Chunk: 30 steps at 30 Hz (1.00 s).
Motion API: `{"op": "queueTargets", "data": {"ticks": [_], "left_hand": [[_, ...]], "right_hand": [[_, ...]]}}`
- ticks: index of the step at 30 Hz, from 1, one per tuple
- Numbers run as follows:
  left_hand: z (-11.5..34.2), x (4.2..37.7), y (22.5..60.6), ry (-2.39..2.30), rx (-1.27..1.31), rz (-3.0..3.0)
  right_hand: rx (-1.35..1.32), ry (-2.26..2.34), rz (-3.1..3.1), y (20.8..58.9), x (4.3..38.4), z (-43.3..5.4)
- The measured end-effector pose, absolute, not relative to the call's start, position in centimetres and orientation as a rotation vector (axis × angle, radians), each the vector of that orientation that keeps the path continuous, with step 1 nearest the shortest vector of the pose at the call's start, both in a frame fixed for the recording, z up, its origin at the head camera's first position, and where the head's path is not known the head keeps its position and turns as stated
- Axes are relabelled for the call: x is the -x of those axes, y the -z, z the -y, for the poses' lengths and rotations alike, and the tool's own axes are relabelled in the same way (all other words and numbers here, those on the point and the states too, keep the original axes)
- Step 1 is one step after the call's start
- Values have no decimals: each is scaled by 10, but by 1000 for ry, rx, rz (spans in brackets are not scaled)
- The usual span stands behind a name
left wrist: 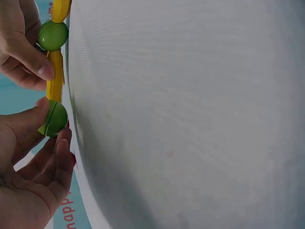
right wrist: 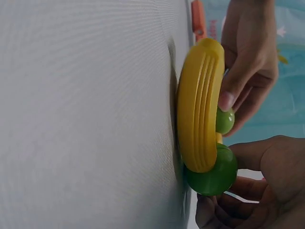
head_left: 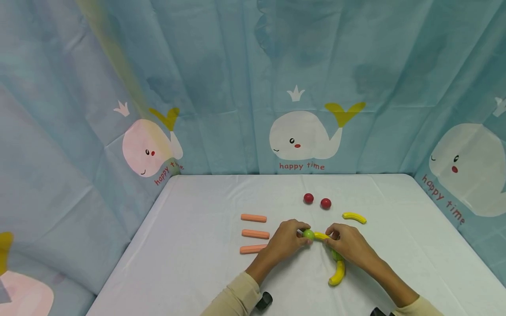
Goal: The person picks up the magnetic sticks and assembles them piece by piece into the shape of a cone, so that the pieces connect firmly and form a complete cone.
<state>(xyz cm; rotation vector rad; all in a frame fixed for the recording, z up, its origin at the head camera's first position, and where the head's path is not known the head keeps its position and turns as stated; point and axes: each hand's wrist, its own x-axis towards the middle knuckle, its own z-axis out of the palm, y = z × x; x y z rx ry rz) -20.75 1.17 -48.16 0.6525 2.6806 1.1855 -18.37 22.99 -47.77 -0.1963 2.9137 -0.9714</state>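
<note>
A chain of toy pieces lies on the white tabletop, green balls alternating with yellow banana-shaped pieces. My left hand [head_left: 286,240] pinches the light green ball [head_left: 309,235] at the chain's left end, between thumb and fingers. Touching that ball is a yellow piece [head_left: 320,236], which my right hand [head_left: 351,244] pinches by its other end. Below the right hand come a second green ball [right wrist: 214,176] and a curved yellow banana piece [right wrist: 199,107] pointing toward me. In the head view the right fingers partly cover the second ball. How the pieces join cannot be made out.
Three orange sticks [head_left: 255,234] lie left of the left hand; its forearm partly covers the nearest. Two red balls [head_left: 309,198] sit farther back. A loose yellow banana piece [head_left: 354,217] lies behind the right hand. Blue whale-print curtains [head_left: 221,109] surround the table.
</note>
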Motion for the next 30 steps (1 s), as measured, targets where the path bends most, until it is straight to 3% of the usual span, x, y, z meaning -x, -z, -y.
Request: {"op": "queueTargets", "data": {"ticks": [12,30], "left_hand": [[-13,198,477,-1068,-602,-2753],[-34,163,459,-760,-801,-2719]], "right_hand": [[156,967,-2843,478,184,-231],[169,1026,-2765,474,175,-227]]}}
